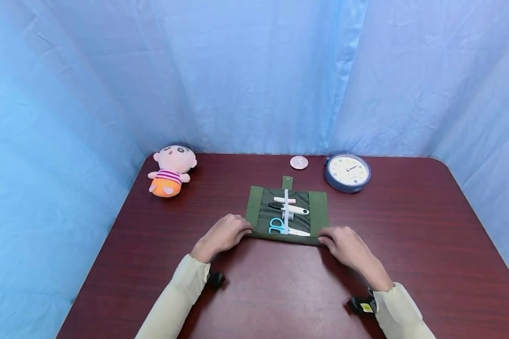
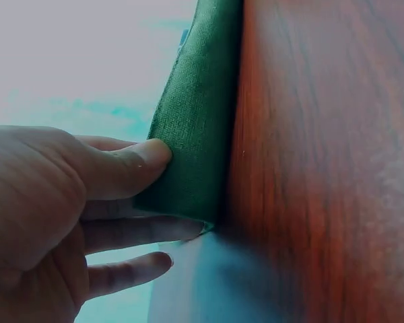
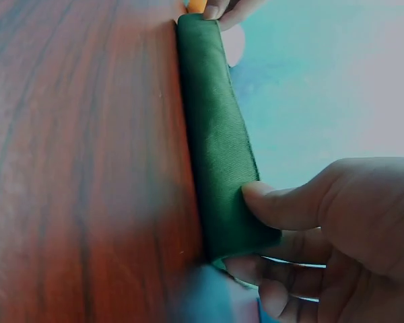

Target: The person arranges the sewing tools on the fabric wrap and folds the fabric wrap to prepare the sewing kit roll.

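Observation:
A green fabric pouch (image 1: pixel 319 212) lies unfolded on the table, its snap tab (image 1: pixel 287 182) pointing away. Under its white elastic band sit teal-handled scissors (image 1: pixel 276 225), a black-and-white tool (image 1: pixel 298 210), a small white-and-pink item (image 1: pixel 285 200) and a greyish piece partly hidden by the band. My left hand (image 1: pixel 225 232) pinches the near left corner, thumb on the green cloth (image 2: pixel 195 114) in the left wrist view. At the near right corner, my right hand (image 1: pixel 343 244) pinches the same edge, which stands slightly raised; its thumb presses the cloth (image 3: pixel 219 148) in the right wrist view.
A plush doll (image 1: pixel 169 172) lies at the back left of the dark red table (image 1: pixel 407 226). Behind the pouch are a small round pale disc (image 1: pixel 299 162) and a blue round clock (image 1: pixel 348 173). Blue curtains (image 1: pixel 254 75) hang around the table's back and sides.

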Tool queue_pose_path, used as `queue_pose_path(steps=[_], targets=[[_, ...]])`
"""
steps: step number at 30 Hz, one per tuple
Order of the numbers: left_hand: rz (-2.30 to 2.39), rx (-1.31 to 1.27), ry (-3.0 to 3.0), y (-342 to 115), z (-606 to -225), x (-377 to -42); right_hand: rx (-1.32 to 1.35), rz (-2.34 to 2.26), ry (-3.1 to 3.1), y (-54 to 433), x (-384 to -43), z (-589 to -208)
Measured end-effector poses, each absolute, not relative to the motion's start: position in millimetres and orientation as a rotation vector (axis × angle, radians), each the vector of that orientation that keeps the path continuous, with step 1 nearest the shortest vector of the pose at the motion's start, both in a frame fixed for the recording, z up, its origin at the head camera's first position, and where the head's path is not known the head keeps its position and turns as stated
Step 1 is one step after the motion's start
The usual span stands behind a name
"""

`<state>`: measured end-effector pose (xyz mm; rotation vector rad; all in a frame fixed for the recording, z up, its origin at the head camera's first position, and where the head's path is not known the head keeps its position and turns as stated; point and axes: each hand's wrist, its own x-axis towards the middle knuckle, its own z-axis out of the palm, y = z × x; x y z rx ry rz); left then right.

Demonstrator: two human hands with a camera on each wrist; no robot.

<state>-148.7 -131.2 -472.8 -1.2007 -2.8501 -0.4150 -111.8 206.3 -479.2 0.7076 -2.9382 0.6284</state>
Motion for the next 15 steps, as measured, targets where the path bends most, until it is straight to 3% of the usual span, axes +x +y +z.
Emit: queue_pose_path(steps=[15], targets=[[-0.437,-1.107,-2.886,-128.9,-481.5,-158.1,0.443,0.756,-2.975,205.5,-123.8,-489.9]])
